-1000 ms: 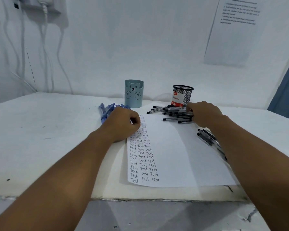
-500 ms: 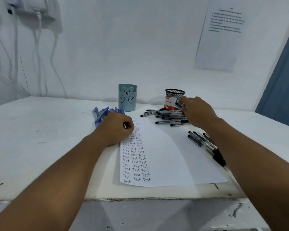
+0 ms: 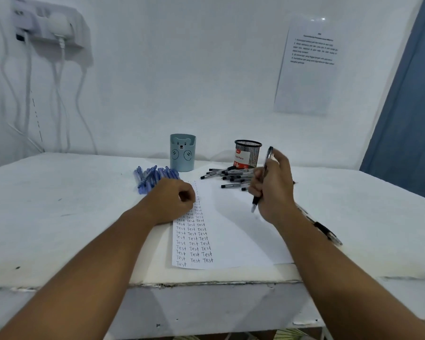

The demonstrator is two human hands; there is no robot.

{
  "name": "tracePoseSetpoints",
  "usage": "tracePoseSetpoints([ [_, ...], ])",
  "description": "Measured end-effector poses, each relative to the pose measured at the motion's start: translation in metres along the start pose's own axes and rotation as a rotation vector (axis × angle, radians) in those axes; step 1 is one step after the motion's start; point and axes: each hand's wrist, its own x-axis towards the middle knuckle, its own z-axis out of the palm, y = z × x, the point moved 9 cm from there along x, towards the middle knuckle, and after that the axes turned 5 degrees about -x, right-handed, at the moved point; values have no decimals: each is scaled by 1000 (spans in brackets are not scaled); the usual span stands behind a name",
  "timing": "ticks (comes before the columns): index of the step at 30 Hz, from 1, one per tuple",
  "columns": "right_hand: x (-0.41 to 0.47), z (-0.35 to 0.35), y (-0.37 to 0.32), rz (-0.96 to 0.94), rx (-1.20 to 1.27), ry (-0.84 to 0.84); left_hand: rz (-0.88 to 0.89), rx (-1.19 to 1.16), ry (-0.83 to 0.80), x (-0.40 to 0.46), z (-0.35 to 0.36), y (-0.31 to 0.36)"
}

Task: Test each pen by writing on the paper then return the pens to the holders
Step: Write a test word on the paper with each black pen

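A white paper with columns of "Test" along its left side lies on the table. My left hand rests as a curled fist on the paper's top left corner and holds nothing that shows. Above the paper's right half, my right hand grips a black pen, lifted and nearly upright. Black pens lie in a pile in front of the black mesh holder. Blue pens are heaped left of the light blue bear holder. More black pens lie right of the paper, partly behind my right forearm.
The white table ends in a chipped front edge near me. White cables hang from a wall socket at the back left. A printed sheet is stuck to the wall, and a blue curtain hangs at the right.
My right hand has lifted a black pen out of the pile and brought it back over the paper. The left fist stays on the paper's corner.
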Motion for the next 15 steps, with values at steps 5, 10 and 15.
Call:
tracePoseSetpoints([
  [5,-6,-4,15,167,88,15,-16,-16,-12,1,2,-3],
  [10,-9,-3,17,164,58,13,-13,-16,-7,1,2,-4],
  [15,-11,-2,15,174,139,-24,12,9,-28,0,3,-2],
])
